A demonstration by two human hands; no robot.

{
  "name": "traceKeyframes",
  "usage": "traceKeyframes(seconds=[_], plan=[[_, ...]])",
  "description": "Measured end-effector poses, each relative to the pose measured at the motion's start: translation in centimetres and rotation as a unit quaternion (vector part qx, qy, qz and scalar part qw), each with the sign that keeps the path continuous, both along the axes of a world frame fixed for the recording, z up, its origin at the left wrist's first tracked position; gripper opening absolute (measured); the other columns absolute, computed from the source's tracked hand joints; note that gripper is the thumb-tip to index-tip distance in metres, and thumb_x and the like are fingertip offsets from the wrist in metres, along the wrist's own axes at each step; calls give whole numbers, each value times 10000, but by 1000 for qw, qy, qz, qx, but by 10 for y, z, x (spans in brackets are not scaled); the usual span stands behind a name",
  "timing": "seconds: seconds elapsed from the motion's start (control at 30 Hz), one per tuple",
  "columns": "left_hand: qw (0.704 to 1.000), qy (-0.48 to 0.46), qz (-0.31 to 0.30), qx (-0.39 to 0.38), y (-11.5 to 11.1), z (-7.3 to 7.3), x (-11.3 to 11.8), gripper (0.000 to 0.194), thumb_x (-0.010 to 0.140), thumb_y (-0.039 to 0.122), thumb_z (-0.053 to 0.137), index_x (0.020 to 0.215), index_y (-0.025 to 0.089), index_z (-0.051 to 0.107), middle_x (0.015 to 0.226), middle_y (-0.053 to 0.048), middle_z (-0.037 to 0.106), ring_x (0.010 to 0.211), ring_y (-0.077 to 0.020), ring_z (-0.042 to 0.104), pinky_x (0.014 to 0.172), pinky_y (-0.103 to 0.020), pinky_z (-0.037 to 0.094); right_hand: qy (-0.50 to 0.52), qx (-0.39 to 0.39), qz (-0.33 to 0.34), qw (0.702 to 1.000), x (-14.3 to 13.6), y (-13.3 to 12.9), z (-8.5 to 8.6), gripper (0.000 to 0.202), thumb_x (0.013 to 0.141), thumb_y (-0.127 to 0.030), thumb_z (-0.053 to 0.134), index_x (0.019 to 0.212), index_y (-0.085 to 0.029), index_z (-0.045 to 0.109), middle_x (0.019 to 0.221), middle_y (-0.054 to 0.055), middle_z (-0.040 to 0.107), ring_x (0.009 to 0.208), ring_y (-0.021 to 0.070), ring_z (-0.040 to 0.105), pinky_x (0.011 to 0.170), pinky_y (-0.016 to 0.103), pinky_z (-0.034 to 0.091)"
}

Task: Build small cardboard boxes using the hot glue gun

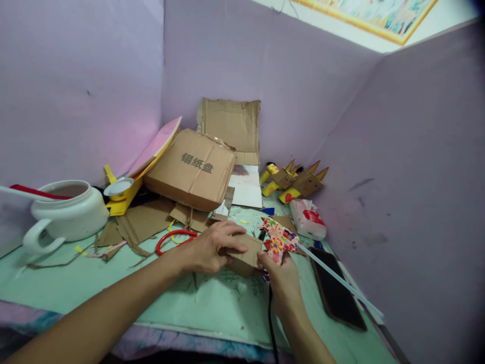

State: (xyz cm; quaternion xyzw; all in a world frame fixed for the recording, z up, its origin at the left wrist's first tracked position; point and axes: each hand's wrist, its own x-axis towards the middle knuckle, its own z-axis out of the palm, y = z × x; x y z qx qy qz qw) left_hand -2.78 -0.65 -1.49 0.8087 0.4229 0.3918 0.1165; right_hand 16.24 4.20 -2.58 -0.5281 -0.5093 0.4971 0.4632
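Note:
My left hand (217, 246) grips a small brown cardboard box (247, 256) from its left side, fingers laid over the top. At the box's right end, my right hand (282, 278) is closed around a flower-patterned glue gun (277, 238). A long translucent glue stick (337, 279) sticks out of the gun toward the lower right, and a black cord (271, 323) hangs below. My right thumb lies at the box's edge; whether it presses on it I cannot tell. The gun's nozzle is hard to make out. Red-handled scissors (175, 236) lie just left of my left hand.
Behind my hands leans a large cardboard box (191, 172). Cardboard scraps (146, 221) litter the left, beside a white pot (74, 215). Toward the right are a tissue pack (307, 220), a dark phone (337, 293) and yellow figures with horned cardboard heads (307, 183). Purple walls enclose the table.

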Motion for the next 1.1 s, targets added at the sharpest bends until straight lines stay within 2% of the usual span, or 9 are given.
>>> traceKeyframes(seconds=[0.1, 0.27, 0.37, 0.43, 0.53, 0.63, 0.8, 0.97, 1.1], plan=[[999, 12, 18, -40, -2, 3, -1, 432, 612, 14, 611, 1005, 188, 654, 1345, -155, 506, 1260, -312, 448, 1008, -493, 379, -1, 0, 0, 1000, 1, 1, 0, 256, 548, -302, 704, 749, -188, 595, 600, -25, 626, 578, 181, 551, 575, 289, 423], [1000, 5, -4, -14, 9, 5, -4, 437, 570, 90, 705, 987, 158, 594, 1109, -124, 622, 1145, -306, 512, 1038, -493, 342, 26, -9, 21, 999, -1, 3, 1, 288, 547, -300, 685, 794, -177, 603, 646, -20, 632, 617, 176, 551, 579, 282, 432], [1000, -18, -13, -13, 18, 4, -3, 398, 600, 65, 640, 986, 155, 607, 1045, -109, 601, 1017, -256, 568, 911, -411, 456, 48, -23, 37, 998, -1, 6, 1, 345, 548, -308, 673, 854, -168, 601, 668, -15, 635, 619, 175, 562, 559, 274, 439], [999, -26, -13, -21, 20, 4, -1, 403, 624, 25, 578, 1008, 140, 618, 1024, -113, 585, 962, -225, 585, 840, -358, 488, 61, -34, 47, 996, -1, 8, 2, 367, 553, -315, 664, 880, -163, 599, 656, -16, 629, 587, 167, 558, 513, 262, 429], [1000, 17, -5, -22, 19, 7, 1, 469, 634, 85, 659, 1099, 125, 613, 1127, -153, 556, 1078, -275, 544, 922, -410, 454, 71, -48, 58, 995, -2, 11, 2, 374, 544, -308, 670, 877, -155, 600, 597, -26, 606, 525, 153, 537, 458, 247, 405], [995, 97, 26, -9, 13, 9, 0, 639, 583, 186, 773, 1191, 157, 579, 1326, -190, 459, 1249, -366, 405, 1032, -517, 343, 71, -55, 63, 994, -2, 9, 2, 371, 534, -294, 686, 867, -148, 612, 556, -36, 592, 507, 147, 532, 474, 250, 420], [986, 161, 38, -33, 4, 12, -2, 792, 597, 249, 788, 1317, 193, 462, 1403, -196, 405, 1277, -365, 381, 1037, -555, 324, 58, -55, 45, 996, -3, 3, 2, 338, 544, -276, 693, 851, -147, 635, 587, -26, 627, 523, 153, 553, 510, 261, 445], [991, 123, 54, -26, -5, 22, -8, 799, 612, 234, 785, 1334, 241, 443, 1464, -143, 367, 1347, -368, 272, 1084, -570, 258, 49, -55, 29, 997, -5, 4, 2, 332, 538, -251, 687, 851, -154, 641, 615, -25, 646, 522, 149, 547, 504, 262, 450], [986, 49, 98, -125, -3, 19, -21, 899, 613, 229, 776, 1402, 236, 345, 1514, -161, 278, 1365, -355, 284, 1096, -534, 265, 57, -68, 31, 996, -5, 4, 3, 320, 529, -270, 687, 821, -155, 622, 544, -37, 606, 482, 144, 520, 462, 260, 437]])
